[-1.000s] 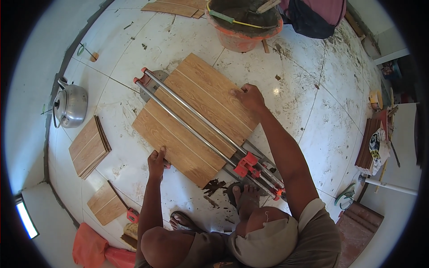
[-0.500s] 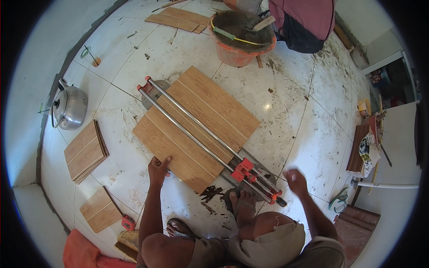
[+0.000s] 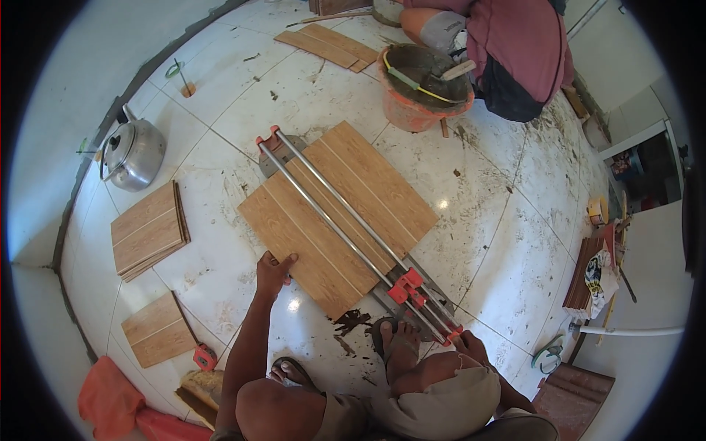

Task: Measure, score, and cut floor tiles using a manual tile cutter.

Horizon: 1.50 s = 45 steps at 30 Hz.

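Tile (image 3: 294,224) is laid on the tile cutter (image 3: 406,285), beneath its rails (image 3: 338,196). Tile's left edge is pinched by fingers of left hand (image 3: 273,275); right hand (image 3: 472,345) is placed at cutter's near end, finger closure unclear. Judged step: alignment for cutting. Steady tile, firm handle grip called for.

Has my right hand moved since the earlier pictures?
Yes: your right hand left the wood-look tile and came toward you, to the near end of the tile cutter.

We've the tile (image 3: 312,231) on the tile cutter (image 3: 409,287), kettle (image 3: 136,154) and tile stack (image 3: 147,229) to its left, bucket (image 3: 414,110) beyond, tape measure (image 3: 205,358) beside a single tile (image 3: 154,331) front left.
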### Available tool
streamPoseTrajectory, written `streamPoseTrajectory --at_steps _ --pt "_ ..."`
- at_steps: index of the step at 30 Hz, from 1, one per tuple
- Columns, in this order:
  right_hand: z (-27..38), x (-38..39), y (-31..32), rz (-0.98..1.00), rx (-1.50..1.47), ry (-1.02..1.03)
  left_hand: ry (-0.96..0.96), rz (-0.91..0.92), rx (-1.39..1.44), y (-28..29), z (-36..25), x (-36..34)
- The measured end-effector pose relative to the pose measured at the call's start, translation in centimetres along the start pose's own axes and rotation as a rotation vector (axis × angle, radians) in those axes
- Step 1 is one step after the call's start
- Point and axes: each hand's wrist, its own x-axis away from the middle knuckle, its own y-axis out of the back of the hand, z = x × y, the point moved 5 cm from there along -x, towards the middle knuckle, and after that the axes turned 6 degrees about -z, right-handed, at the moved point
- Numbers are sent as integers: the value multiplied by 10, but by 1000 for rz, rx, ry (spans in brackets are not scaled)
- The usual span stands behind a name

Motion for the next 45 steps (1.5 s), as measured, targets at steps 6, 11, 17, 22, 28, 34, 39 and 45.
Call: streamPoseTrajectory --at_steps 6,11,17,22,28,34,39,45 --pt "55 15 11 -248 45 287 23 1 -7 -5 -8 6" --pt "70 -2 -1 -273 127 371 15 11 -23 0 -4 3" --pt "86 -8 -5 -257 181 393 15 23 -21 -3 -3 -1" --pt "88 -9 -4 -282 277 394 24 40 -77 -3 -5 -3" --pt "87 -10 -9 -282 288 428 71 56 -27 -3 -6 -3" --pt "90 -20 -13 -76 419 262 77 87 20 -3 1 -9" --pt "96 -23 -12 46 498 120 102 87 -3 -4 -2 -7" --pt "109 -21 -5 65 564 74 105 99 26 -3 0 -11"
